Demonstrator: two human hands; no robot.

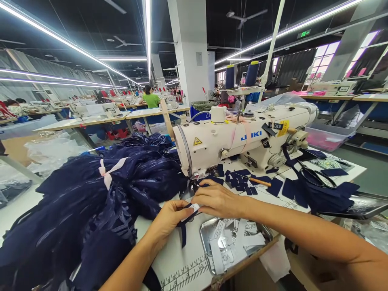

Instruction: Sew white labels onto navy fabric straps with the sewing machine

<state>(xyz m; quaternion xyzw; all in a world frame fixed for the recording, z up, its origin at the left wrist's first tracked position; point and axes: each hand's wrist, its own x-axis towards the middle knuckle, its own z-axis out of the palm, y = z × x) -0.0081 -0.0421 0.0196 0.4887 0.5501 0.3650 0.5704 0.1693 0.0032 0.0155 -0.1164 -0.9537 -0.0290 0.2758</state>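
My left hand (170, 220) pinches a small white label (195, 207) against a narrow navy fabric strip (183, 235), whose end hangs below my fingers. My right hand (216, 199) is closed at the label's other side, its index finger stretched toward the needle area of a white sewing machine (209, 141). The thumb of that hand is mostly hidden. Close below the hands lies a metal tray (203, 240) holding loose printed white labels (239, 244). Small navy fabric pieces (239, 180) lie beside the machine, behind my right hand.
A large heap of navy garments (130, 182), tied with a pale strip (106, 171), covers the table's left side. An orange-handled tool (260, 182) and black scissors (318, 178) lie to the right. Thread cones (251, 74) stand behind the machine. A person in green (150, 99) sits far off.
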